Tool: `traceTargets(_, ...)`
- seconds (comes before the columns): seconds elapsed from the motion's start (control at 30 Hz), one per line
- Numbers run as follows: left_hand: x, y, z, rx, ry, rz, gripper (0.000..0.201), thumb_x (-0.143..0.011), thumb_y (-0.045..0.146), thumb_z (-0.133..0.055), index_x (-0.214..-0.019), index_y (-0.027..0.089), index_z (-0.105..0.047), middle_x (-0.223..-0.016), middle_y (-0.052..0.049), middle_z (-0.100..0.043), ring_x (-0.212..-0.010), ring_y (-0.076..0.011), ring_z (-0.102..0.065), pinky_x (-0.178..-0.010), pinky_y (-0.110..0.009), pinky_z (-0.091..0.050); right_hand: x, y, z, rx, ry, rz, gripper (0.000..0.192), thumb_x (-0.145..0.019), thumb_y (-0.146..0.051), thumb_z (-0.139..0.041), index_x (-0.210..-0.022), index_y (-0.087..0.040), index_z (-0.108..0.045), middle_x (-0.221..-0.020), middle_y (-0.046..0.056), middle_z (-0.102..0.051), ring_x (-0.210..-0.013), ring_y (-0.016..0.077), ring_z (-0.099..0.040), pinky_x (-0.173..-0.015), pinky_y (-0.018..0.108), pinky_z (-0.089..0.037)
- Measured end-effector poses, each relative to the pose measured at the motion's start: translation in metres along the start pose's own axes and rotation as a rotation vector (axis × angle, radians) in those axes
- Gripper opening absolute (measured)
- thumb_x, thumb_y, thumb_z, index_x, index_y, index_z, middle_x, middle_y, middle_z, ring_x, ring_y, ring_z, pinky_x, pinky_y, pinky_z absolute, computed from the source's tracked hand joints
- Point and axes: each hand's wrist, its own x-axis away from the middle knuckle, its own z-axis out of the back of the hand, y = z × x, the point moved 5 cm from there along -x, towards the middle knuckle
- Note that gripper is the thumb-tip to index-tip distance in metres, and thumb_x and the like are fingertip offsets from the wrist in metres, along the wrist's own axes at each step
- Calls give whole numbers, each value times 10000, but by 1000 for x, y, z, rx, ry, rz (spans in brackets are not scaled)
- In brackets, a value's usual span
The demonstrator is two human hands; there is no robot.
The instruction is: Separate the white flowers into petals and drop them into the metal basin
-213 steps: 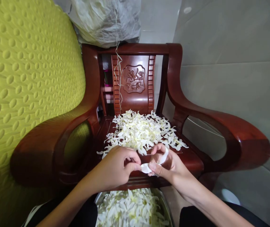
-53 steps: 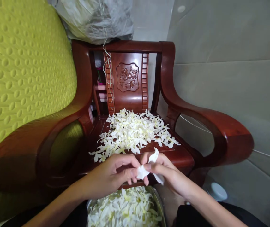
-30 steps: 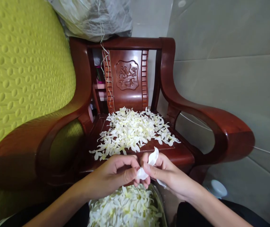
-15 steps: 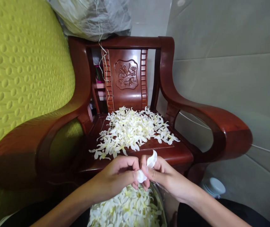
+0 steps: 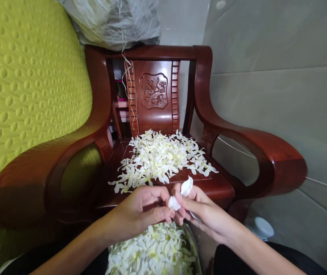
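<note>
Over a basin's near heap, my right hand [image 5: 199, 208] is closed on a white flower [image 5: 186, 186]; one curved petal sticks up above the fingers. My left hand [image 5: 148, 206] meets it from the left, its curled fingers and thumb at a lower white petal [image 5: 174, 203] between the two hands. The flower's centre is hidden behind the fingertips. Beneath both hands, loose white flowers [image 5: 152, 252] fill the round basin [image 5: 193, 248]. Another spread pile of white flowers [image 5: 160, 152] lies on the seat of the wooden armchair [image 5: 217, 187] just beyond.
Broad curved armrests [image 5: 283, 156] flank the seat. A yellow dimpled foam sheet [image 5: 31, 76] stands on the left, and a tiled wall [image 5: 280, 88] rises on the right. A translucent plastic bag [image 5: 114, 23] with hanging string tops the chair back. A pale lidded container [image 5: 262, 228] sits low at right.
Both hands have shifted slightly, with the flower a little higher and to the right. My left thumb has drawn back from the lower petal, so more of it shows.
</note>
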Motion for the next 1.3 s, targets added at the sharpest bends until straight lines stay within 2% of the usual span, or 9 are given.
traceTargets(0.2, 1, 10, -6, -102, 46, -63, 128, -882, 186, -520, -833, 132, -625, -828, -45, -633, -827, -152, -620, -786, -290, -484, -2, 2, 3, 1, -25, 27, 295, -810, -387, -665, -706, -126, -577, -571, -30, -562, -532, 56, -522, -544, 164, -392)
traceTargets(0.4, 5, 13, -4, -193, 245, -199, 123, -840, 209, -586, -778, 144, -669, -1082, -61, -510, -764, -128, -638, -727, -295, -554, -1, 11, 1, 37, -43, 13, 308, -862, -380, -599, -707, -114, -586, -550, -20, -563, -517, 67, -526, -546, 189, -391)
traceTargets(0.47, 6, 11, -3, -193, 276, -206, 124, -838, 199, -584, -774, 147, -676, -1076, -67, -548, -752, -134, -645, -690, -287, -561, -1, 15, -3, -31, -67, -12, 330, -854, -394, -600, -691, -108, -588, -545, -11, -560, -510, 74, -530, -551, 203, -401)
traceTargets(0.67, 11, 18, 6, -269, 492, -305, 92, -784, 130, -617, -755, 158, -700, -878, -59, -660, -794, -169, -641, -703, -274, -535, -2, 28, -9, -126, -81, -95, 367, -852, -418, -593, -666, -101, -581, -570, 8, -574, -510, 72, -531, -563, 206, -415)
traceTargets(0.87, 11, 22, 9, -318, 526, -317, 92, -771, 130, -627, -716, 167, -691, -811, -45, -673, -747, -161, -635, -670, -264, -526, -5, 34, -10, -143, -40, -155, 291, -793, -407, -668, -752, -128, -596, -574, -14, -576, -487, 69, -536, -540, 199, -428)
traceTargets(1.03, 12, 25, 10, -361, 528, -307, 98, -773, 147, -626, -703, 161, -694, -743, -30, -655, -671, -143, -619, -587, -235, -496, -8, 35, -3, -18, 18, -165, 263, -818, -385, -644, -906, -149, -570, -677, 7, -616, -562, 91, -551, -575, 220, -416)
traceTargets(1.1, 13, 26, 11, -389, 536, -284, 111, -774, 151, -623, -691, 163, -697, -718, -22, -642, -651, -134, -604, -568, -225, -479, -10, 29, 4, 66, 87, -79, 203, -841, -328, -603, -936, -154, -558, -754, 17, -618, -630, 104, -555, -635, 239, -420)
traceTargets(1.23, 14, 30, 11, -436, 546, -267, 127, -767, 139, -626, -662, 168, -689, -706, -12, -637, -650, -124, -588, -580, -214, -457, -4, -3, 16, 369, 336, 355, 82, -879, -231, -489, -857, -187, -556, -778, -8, -554, -778, 133, -524, -760, 252, -394)
traceTargets(1.3, 14, 30, 12, -432, 552, -258, 127, -769, 156, -628, -655, 166, -682, -706, -11, -639, -654, -126, -589, -585, -214, -454, 0, -13, 14, 501, 373, 423, 115, -903, -262, -480, -858, -196, -562, -799, -6, -549, -810, 140, -513, -778, 253, -385)
